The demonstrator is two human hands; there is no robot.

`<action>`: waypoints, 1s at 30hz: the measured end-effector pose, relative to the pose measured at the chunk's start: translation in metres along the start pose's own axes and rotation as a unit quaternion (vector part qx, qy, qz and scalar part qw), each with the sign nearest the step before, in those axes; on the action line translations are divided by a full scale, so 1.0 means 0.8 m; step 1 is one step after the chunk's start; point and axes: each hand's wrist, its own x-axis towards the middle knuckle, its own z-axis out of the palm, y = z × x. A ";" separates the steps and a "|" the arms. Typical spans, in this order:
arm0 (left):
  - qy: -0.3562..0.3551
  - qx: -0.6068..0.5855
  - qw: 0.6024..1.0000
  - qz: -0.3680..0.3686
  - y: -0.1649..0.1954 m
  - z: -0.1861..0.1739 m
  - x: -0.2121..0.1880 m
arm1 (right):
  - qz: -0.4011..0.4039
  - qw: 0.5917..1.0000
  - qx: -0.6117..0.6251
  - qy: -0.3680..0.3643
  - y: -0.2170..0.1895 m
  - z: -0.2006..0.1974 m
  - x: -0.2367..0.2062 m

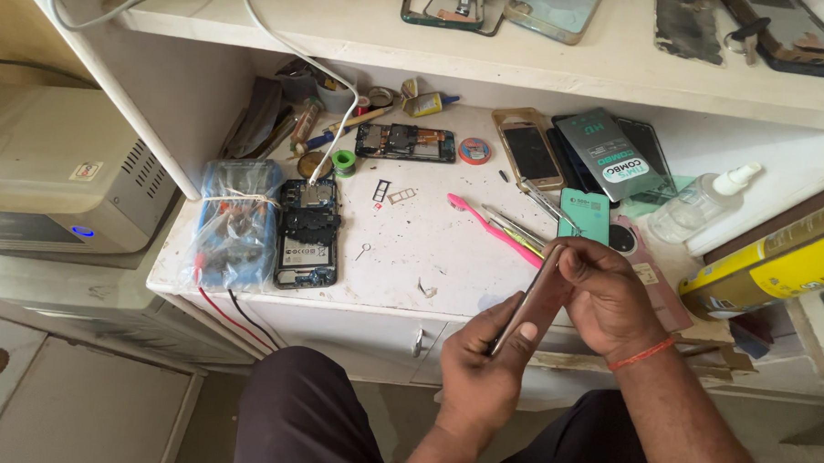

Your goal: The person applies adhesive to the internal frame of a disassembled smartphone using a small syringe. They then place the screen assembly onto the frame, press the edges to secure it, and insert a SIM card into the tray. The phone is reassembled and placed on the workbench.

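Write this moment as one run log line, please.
left hand: grips phone low | right hand: fingers at its top edge | desk: opened phone, pink tool

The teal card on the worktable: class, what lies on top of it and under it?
Metal tweezers rest across the teal card's upper left corner. A dark round disc sits at its lower right edge. Whatever lies beneath the card is covered.
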 end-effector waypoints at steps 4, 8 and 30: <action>0.005 0.037 0.999 0.029 0.000 -0.001 -0.001 | -0.014 1.000 -0.012 -0.009 0.000 0.005 0.000; 0.019 0.078 0.997 0.017 0.005 -0.003 -0.001 | -0.035 0.996 -0.081 -0.031 -0.008 0.019 0.000; 0.109 0.183 0.976 0.053 0.025 -0.001 0.006 | -0.058 0.969 -0.233 -0.053 -0.003 0.056 -0.017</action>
